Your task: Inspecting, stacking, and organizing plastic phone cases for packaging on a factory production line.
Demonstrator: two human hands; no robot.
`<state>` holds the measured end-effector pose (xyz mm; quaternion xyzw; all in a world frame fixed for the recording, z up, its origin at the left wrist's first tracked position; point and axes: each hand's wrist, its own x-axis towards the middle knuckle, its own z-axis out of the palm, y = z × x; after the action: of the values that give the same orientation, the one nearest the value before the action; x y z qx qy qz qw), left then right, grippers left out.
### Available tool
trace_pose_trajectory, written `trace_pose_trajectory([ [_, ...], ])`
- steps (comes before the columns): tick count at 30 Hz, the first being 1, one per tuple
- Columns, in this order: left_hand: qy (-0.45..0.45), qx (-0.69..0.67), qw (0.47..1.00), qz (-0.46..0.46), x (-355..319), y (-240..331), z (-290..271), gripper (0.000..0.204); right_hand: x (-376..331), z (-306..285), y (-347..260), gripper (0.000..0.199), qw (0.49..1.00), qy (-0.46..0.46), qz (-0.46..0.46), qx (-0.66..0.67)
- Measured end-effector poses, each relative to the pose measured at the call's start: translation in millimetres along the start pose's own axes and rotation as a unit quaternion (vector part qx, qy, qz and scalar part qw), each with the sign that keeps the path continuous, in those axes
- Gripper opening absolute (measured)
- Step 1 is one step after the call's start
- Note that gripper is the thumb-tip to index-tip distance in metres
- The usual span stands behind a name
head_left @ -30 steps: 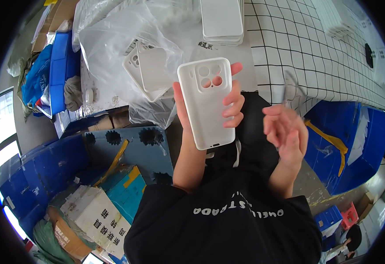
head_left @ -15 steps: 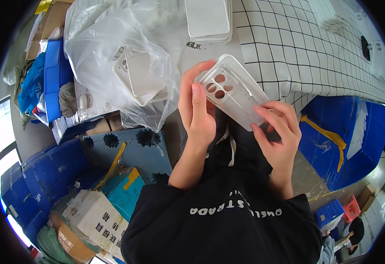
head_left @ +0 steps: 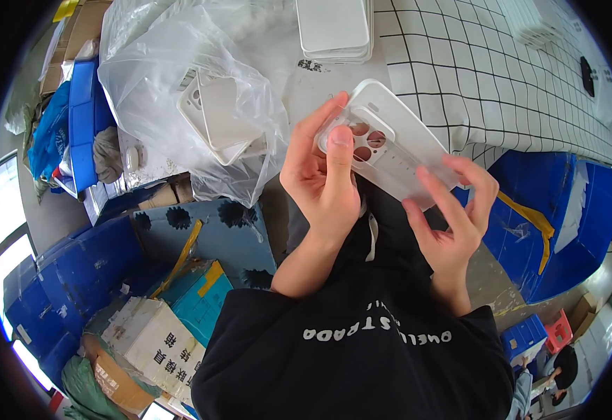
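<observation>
A translucent white phone case [head_left: 409,157] with round camera holes is held tilted in front of my body. My left hand [head_left: 325,171] grips its camera end, the thumb lying over the face beside the holes. At the opposite end, my right hand [head_left: 454,210] pinches the case between thumb and fingers. Several similar cases [head_left: 218,119] lie in and under a clear plastic bag [head_left: 159,77] to the left. A neat stack of flat white pieces [head_left: 334,31] stands on the table beyond my hands.
A black-and-white grid cloth [head_left: 446,77] covers the table's right part, with more stacked white pieces [head_left: 533,24] at the far right. Blue bins [head_left: 530,245] stand right and left of me. A white carton [head_left: 155,343] sits at lower left. Another person [head_left: 563,371] is at far lower right.
Both hands have moved slightly right with the phone case and tilted it. My left thumb has come down onto the case near the camera holes.
</observation>
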<state>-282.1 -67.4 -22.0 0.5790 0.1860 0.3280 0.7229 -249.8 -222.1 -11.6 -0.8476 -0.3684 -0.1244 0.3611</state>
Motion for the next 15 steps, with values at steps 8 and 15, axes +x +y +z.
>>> trace_pose_trajectory([
  [8,0.097,-0.091,0.991,-0.03,14.3,-21.2,-7.4,0.031,-32.1,0.5,13.4,0.054,0.757,0.095,0.348,0.544],
  [15,0.103,-0.119,0.986,-0.057,20.9,-24.1,-12.3,0.032,-28.3,7.7,20.5,0.054,0.73,0.029,0.334,0.595],
])
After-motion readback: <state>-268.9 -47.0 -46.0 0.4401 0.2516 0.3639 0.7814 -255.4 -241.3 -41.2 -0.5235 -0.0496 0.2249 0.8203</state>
